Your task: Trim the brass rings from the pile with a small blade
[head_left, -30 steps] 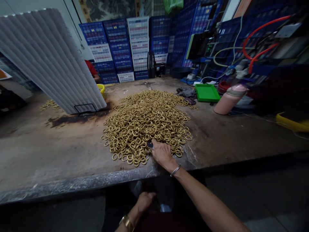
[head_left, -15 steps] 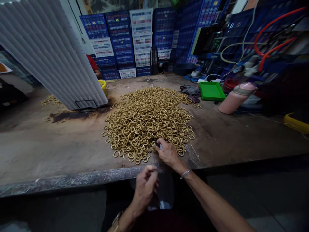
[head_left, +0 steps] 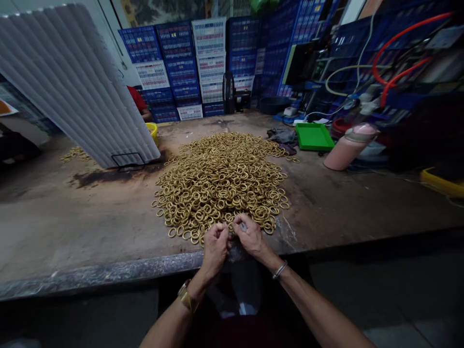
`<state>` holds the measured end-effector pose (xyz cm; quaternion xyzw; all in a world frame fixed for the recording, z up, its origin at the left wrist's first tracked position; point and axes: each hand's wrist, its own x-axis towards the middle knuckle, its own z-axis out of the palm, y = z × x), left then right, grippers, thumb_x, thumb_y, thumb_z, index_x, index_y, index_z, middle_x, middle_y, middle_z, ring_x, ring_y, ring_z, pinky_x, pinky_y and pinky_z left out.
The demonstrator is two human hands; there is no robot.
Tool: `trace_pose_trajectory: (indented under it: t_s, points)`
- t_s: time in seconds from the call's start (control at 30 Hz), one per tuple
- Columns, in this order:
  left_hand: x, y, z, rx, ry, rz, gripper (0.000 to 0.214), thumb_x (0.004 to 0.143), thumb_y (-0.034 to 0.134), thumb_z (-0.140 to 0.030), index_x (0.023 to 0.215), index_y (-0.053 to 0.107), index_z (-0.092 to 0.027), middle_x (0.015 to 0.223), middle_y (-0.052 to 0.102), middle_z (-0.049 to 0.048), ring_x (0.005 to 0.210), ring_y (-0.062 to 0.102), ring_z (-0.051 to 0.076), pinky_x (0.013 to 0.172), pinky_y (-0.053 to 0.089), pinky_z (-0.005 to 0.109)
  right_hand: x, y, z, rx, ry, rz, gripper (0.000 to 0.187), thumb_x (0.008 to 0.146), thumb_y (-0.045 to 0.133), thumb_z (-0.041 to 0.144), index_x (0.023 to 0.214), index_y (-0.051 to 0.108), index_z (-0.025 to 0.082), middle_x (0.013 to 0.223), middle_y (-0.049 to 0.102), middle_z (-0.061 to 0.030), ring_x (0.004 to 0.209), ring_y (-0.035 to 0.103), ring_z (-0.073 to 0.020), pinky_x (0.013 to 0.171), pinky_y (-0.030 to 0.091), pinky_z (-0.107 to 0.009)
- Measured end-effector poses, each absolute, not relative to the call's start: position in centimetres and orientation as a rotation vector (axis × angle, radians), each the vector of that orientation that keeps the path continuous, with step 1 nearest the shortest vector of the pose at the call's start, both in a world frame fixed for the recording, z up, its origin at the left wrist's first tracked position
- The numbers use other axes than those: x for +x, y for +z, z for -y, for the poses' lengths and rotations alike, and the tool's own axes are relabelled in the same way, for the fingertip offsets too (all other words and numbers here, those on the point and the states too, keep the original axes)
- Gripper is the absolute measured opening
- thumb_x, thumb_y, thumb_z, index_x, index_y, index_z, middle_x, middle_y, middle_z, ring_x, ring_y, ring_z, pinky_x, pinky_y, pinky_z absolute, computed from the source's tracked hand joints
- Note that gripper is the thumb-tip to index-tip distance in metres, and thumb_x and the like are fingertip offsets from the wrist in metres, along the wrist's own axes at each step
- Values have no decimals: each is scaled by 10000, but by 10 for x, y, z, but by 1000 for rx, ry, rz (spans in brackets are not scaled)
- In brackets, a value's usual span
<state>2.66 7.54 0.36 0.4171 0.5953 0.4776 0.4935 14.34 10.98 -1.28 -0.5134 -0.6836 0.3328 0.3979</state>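
Observation:
A big heap of brass rings (head_left: 221, 181) lies on the worn workbench (head_left: 72, 227). Both my hands meet at the heap's near edge, close to the bench's front lip. My left hand (head_left: 215, 245) is curled, fingertips pinched at the rings; what it holds is too small to make out. My right hand (head_left: 249, 235) is closed round a small dark tool whose tip shows between the fingers, touching the left hand. A watch sits on my left wrist, a metal bangle on my right.
A white corrugated panel (head_left: 72, 87) leans at the left, with a yellow tub (head_left: 152, 130) behind it. A green tray (head_left: 313, 137), a pink bottle (head_left: 348, 147) and hoses stand at the right. Stacked blue and white crates (head_left: 203, 67) fill the back. A person in red sits behind the panel.
My left hand rose from below the bench edge up to the heap and met my right hand. The right hand stayed at the heap's near edge.

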Motion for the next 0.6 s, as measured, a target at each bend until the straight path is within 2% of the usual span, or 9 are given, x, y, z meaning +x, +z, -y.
trace_pose_trajectory:
  t_s: [0.13,0.27,0.33,0.5,0.6]
  points:
    - [26,-3,-72,1286,1289,-1461,114,751,487,-264,710,546,-175,558,521,-32,483,468,92,506,390,206,145,-6,-111,-1304,947,1720,159,767,471,329,716,505,182,594,467,44,546,429,-90,532,349,-191]
    - [26,-6,-69,1490,1348,-1434,97,763,493,-235,750,575,-185,680,572,-1,630,514,118,646,401,231,144,-2,-110,-1314,976,1728,173,751,493,337,680,502,179,574,453,50,532,415,-84,518,337,-187]
    - [27,-5,-68,1419,1334,-1407,104,764,501,-257,743,569,-180,660,555,-6,604,504,110,613,402,222,144,-2,-110,-1334,980,1728,170,745,491,316,646,495,178,558,441,52,525,409,-81,513,330,-185]
    - [25,4,-67,1012,1099,-1248,264,731,532,-424,741,516,-161,563,503,-38,397,425,61,381,328,168,143,-1,-108,-1382,983,1714,159,727,488,294,620,492,175,532,430,54,506,395,-79,496,318,-183]
    - [23,8,-66,892,1061,-1133,316,706,558,-463,722,501,-152,596,524,-25,398,427,47,362,321,154,144,0,-108,-1348,1008,1708,184,750,457,308,625,488,177,526,432,52,501,397,-79,496,321,-181]
